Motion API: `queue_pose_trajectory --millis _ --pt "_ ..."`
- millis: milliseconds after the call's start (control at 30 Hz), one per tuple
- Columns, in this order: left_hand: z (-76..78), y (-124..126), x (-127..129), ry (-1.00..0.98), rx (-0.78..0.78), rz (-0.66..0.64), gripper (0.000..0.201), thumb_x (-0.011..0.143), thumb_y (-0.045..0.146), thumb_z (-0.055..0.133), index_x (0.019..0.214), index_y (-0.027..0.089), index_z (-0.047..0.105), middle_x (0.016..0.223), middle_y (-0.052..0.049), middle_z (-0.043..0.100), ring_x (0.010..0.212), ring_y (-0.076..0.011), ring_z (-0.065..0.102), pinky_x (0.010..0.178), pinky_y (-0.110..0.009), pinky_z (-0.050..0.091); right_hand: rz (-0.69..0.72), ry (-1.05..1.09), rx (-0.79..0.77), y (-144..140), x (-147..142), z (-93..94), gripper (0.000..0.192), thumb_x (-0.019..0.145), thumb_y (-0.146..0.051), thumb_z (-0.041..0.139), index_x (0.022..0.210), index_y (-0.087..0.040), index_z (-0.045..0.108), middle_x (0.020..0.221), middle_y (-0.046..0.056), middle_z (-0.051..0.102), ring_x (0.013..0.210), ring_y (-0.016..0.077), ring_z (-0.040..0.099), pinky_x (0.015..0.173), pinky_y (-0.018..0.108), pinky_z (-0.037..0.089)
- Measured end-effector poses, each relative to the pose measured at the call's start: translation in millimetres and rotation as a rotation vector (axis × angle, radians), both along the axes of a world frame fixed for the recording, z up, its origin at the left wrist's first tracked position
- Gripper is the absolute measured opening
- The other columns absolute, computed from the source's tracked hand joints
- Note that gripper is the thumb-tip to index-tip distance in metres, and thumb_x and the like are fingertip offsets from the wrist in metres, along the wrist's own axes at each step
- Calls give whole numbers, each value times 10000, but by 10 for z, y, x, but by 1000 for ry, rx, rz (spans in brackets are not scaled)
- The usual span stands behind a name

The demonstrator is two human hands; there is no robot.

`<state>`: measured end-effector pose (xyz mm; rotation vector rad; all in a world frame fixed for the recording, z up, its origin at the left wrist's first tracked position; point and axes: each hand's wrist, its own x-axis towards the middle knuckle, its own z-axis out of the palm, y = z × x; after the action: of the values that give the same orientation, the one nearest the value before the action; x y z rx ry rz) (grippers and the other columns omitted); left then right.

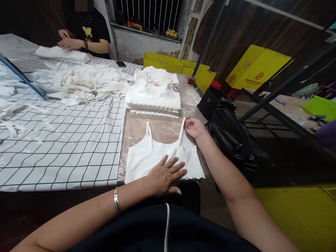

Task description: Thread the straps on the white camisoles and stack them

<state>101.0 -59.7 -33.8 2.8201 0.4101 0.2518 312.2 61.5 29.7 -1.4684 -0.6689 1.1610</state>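
Observation:
A white camisole top (141, 161) with two thin straps lies flat at the table's near edge. My left hand (166, 173) rests on its lower body, fingers spread and palm down. At the top of the right-hand strap (182, 132), my right hand (194, 127) pinches it between thumb and fingers. The other strap (149, 134) lies loose on the plastic-covered surface. Just beyond the top is a stack of folded white garments (153, 99) with wavy hems.
A heap of loose white cloth (86, 82) covers the checked tablecloth (86, 147). Black bags (228, 129) stand at the right edge, near a glass of brown drink (191, 81). A co-worker (89, 31) handles white pieces (61, 54) across the table. Yellow boxes (257, 68) stand behind.

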Motion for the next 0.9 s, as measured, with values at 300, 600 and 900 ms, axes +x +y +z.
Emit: queue_pose_trajectory --millis 300,600,900 --pt "266 37 -870 -275 59 734 308 961 391 417 1031 176 626 971 -122 671 912 -267 601 826 -414 443 -19 -836 0 -672 304 125 281 730 -272 712 594 -204 476 549 -31 460 583 150 459 563 235 340" --pt "316 65 -1053 32 -180 1115 238 840 394 530 697 205 509 844 -71 624 904 -290 562 817 -447 384 107 -984 -131 -1801 225 -369 304 675 -476 597 551 -226 476 516 -7 483 518 167 443 508 265 302" --pt "687 150 -1217 -876 -1465 946 552 540 340 880 913 236 485 709 34 605 570 -134 582 535 -238 464 32 104 44 -1666 89 107 527 537 -423 870 847 -240 484 627 -41 533 519 142 498 443 212 414"
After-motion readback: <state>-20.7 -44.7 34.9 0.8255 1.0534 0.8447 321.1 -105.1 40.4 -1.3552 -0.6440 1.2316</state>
